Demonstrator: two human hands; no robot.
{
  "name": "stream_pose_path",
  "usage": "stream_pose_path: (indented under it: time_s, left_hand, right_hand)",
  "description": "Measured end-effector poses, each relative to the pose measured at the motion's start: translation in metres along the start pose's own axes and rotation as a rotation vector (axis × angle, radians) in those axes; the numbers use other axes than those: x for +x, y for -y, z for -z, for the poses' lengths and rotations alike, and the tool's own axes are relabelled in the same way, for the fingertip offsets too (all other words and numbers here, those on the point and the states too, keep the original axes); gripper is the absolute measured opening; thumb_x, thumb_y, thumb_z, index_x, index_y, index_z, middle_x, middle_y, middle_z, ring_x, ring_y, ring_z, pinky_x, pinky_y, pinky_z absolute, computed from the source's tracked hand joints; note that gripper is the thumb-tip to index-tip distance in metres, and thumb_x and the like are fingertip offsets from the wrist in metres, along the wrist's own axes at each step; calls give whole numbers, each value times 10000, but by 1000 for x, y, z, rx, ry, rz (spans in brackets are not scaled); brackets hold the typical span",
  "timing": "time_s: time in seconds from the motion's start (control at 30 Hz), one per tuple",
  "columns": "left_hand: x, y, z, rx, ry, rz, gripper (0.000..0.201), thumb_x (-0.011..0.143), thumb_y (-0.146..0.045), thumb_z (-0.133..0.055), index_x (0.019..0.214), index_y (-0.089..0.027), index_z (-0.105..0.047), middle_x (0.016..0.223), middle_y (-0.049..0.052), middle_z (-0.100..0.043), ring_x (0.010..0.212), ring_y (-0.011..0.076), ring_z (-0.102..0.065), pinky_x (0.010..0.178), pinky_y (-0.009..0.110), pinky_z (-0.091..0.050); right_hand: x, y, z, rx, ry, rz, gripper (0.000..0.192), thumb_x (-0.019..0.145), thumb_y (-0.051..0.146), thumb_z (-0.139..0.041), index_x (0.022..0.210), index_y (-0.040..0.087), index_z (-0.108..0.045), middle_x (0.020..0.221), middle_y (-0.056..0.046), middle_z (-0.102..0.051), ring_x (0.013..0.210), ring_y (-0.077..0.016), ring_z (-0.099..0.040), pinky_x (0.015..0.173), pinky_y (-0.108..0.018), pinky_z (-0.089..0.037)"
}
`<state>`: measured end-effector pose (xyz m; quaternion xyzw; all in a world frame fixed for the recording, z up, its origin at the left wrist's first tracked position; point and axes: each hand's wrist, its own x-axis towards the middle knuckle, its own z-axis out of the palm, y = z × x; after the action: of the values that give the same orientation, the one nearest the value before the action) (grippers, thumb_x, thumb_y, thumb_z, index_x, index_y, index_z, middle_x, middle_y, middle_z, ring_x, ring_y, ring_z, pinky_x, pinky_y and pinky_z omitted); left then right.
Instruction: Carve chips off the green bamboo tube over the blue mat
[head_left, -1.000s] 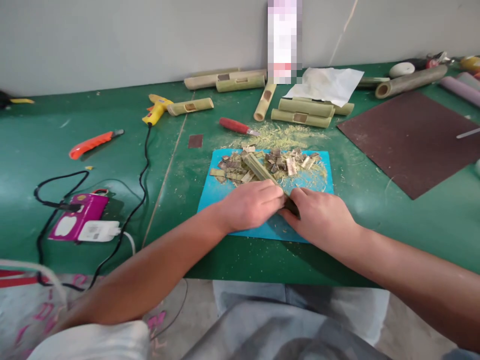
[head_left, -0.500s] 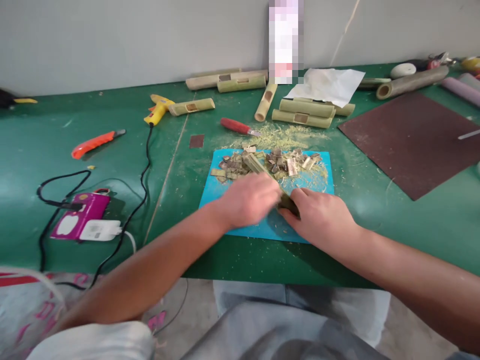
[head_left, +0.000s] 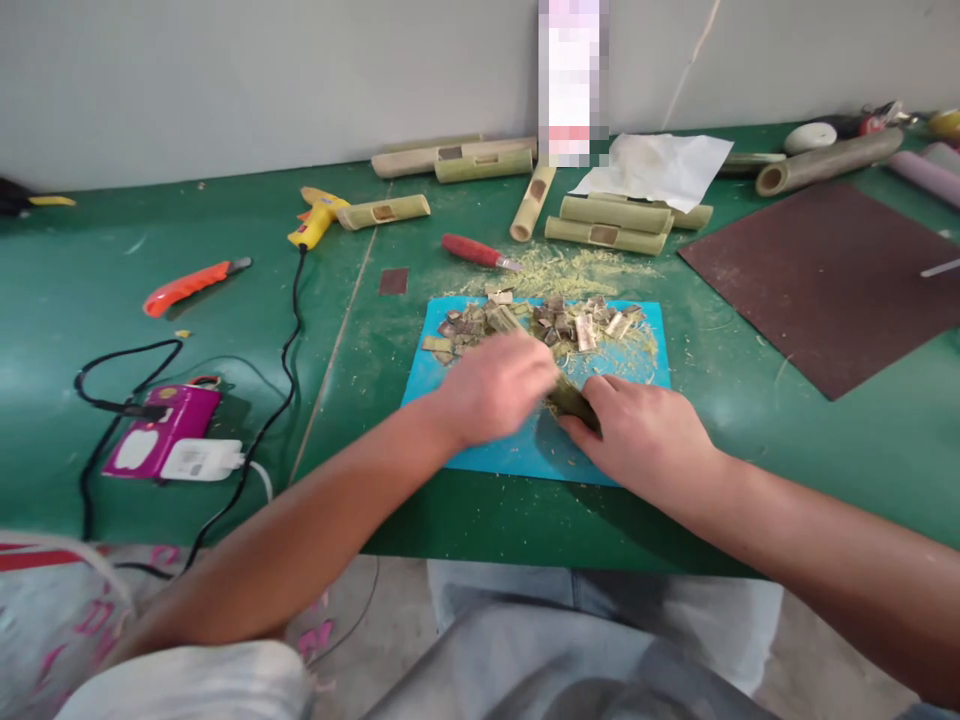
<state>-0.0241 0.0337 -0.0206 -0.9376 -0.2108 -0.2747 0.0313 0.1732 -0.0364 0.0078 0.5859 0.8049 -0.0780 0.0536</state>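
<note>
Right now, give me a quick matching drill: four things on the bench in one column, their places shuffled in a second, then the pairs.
Things:
1. glue gun
2. orange utility knife
3. bamboo piece
4. brown sheet

Places:
A. over the blue mat, at the right hand
B. far right of the table
C. left of the glue gun's cord
D. behind the left hand, near the wall

Pairs: 1-D, 2-C, 3-A, 4-B

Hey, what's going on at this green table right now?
A person is working a green bamboo piece over a blue mat. The right hand holds its near end, and the left hand lies over its middle. Cut chips and shavings litter the mat's far side. A red-handled knife lies unused beyond.
</note>
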Motion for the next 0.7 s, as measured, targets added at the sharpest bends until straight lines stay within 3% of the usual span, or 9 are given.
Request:
stream_pose_path:
  time_s: [0.07, 0.2, 0.33, 0.47, 0.6, 0.7]
  left_hand:
    - [-1, 1, 0, -24, 28, -27, 222, 983, -185, -468, 889, -141, -664, 896, 72, -689, 795, 181, -584, 720, 318, -475]
    - [0, 3, 0, 17, -77, 77, 243, 982, -180, -469, 837, -145, -660, 871, 80, -680, 790, 185, -584, 734, 334, -476]
    - [0, 0, 0, -37, 36, -4, 235, 975, -173, -462, 855, -147, -663, 890, 79, -678, 800, 183, -575, 735, 328, -479]
    - [-2, 3, 0, -15, -42, 112, 259, 989, -206, -461, 841, -155, -667, 887, 80, -671, 804, 182, -580, 752, 345, -478]
    - [-2, 3, -1, -72, 61, 1, 235, 984, -184, -459, 872, -147, -663, 921, 81, -684, 814, 180, -585, 740, 329, -485]
    - [-1, 3, -1, -35, -35, 61, 230, 983, -185, -474, 855, -149, -662, 891, 80, -676, 803, 180, -582, 747, 336, -480]
  right_hand:
    - [0, 0, 0, 4, 6, -2, 286, 947, 425, -481, 900, 172, -605, 854, -71, -700, 686, -195, -643, 529, -314, -155]
    - [-1, -1, -1, 0, -15, -5, 282, 942, 426, -489, 897, 172, -603, 828, -67, -692, 681, -195, -639, 532, -313, -156]
    - [-2, -1, 0, 8, -13, 6, 278, 946, 422, -483, 889, 179, -605, 825, -58, -691, 673, -189, -635, 529, -317, -159]
    - [-1, -1, 1, -4, -17, -1, 274, 944, 417, -487, 905, 173, -604, 842, -67, -692, 689, -192, -640, 531, -316, -170]
    - [0, 0, 1, 2, 6, -3, 271, 944, 416, -485, 899, 174, -601, 849, -65, -696, 691, -195, -650, 527, -318, -157]
    - [0, -1, 0, 1, -14, -5, 284, 948, 423, -477, 899, 172, -599, 847, -66, -692, 701, -202, -654, 531, -316, -155]
